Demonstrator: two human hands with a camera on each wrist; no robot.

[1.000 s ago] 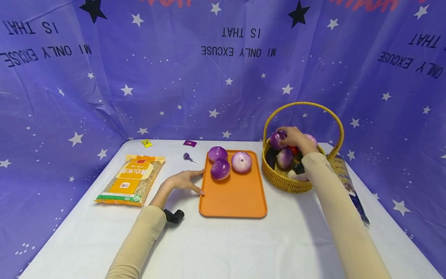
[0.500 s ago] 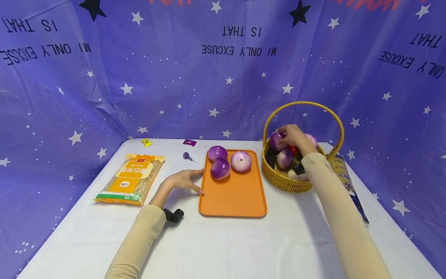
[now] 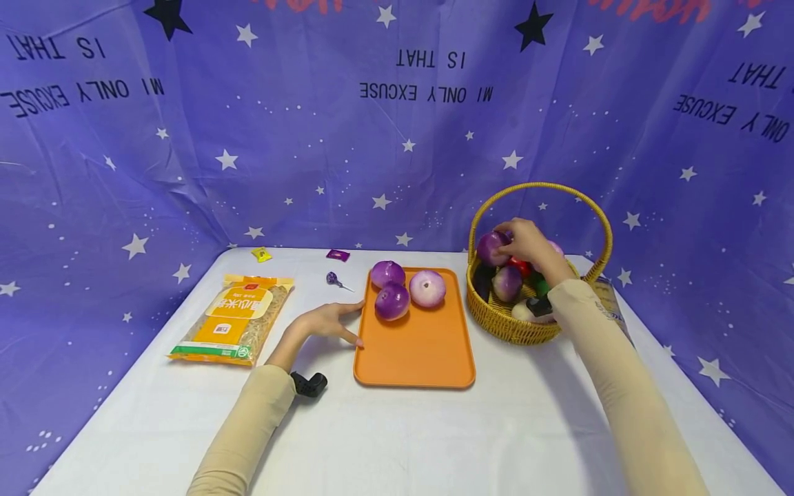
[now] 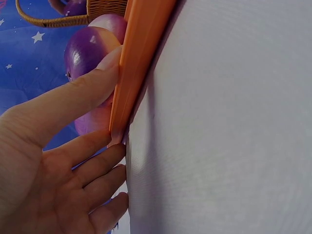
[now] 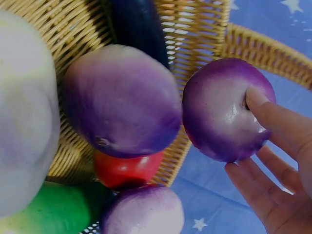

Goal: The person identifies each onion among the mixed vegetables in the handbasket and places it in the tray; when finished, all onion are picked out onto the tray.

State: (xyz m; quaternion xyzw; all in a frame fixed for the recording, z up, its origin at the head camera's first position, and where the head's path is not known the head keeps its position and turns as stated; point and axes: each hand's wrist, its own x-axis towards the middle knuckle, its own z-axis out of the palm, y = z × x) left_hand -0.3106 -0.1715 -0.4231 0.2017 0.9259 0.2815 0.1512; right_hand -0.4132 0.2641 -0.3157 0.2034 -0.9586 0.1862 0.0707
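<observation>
My right hand [image 3: 527, 242] pinches a purple onion [image 5: 217, 109] between thumb and fingers, at the left side of the wicker basket [image 3: 517, 334]. Beside it in the right wrist view lies another purple onion [image 5: 122, 95], with a red tomato-like vegetable [image 5: 127, 170] partly under it. My left hand [image 3: 325, 321] touches the left edge of the orange tray [image 3: 412, 355]; its thumb [image 4: 73, 100] lies on the rim, and the fingers stretch out along the edge. On the tray's far half sit a pale onion [image 3: 427, 288] and two purple onions [image 3: 392, 301].
The basket also holds a dark eggplant [image 5: 139, 29], a green vegetable [image 5: 58, 207] and a whitish one [image 3: 524, 311], under a tall handle [image 3: 540, 184]. A food bag [image 3: 236, 320], a lollipop [image 3: 332, 278] and two candies [image 3: 338, 255] lie left. Another bag [image 3: 611, 300] lies behind the right arm.
My right hand and the onion in it have shifted slightly left in the basket, and the forearm has swung a little right. The left hand and tray stay put.
</observation>
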